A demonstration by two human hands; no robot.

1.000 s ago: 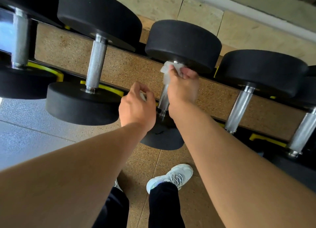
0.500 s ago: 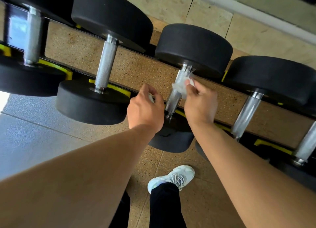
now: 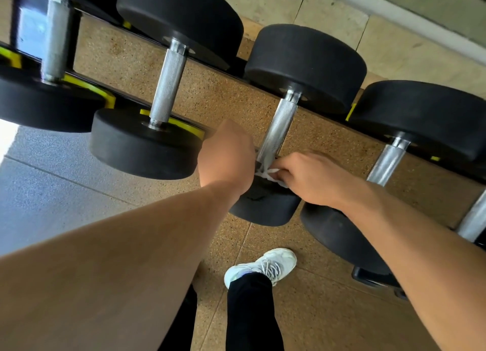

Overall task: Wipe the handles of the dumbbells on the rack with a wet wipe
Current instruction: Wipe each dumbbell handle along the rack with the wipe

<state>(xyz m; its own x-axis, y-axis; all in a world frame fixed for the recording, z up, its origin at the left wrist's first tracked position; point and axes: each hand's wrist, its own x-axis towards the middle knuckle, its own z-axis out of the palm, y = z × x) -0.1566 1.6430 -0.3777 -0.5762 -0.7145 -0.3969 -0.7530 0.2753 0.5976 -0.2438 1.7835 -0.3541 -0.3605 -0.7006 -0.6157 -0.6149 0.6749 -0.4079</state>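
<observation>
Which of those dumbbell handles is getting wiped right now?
The middle dumbbell handle: the right hand presses the wet wipe at its near end. The others are untouched.

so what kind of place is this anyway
Most likely a gym's free-weight area. Black round-headed dumbbells with knurled steel handles sit in a row on a rack with yellow-edged saddles, above speckled rubber floor tiles. The right hand holds a wet wipe at one handle.

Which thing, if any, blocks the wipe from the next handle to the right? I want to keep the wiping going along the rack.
Nothing visible does. The right hand holds the wet wipe at the near end of the middle handle; the next handle to the right lies bare, with only open space between them.
</observation>
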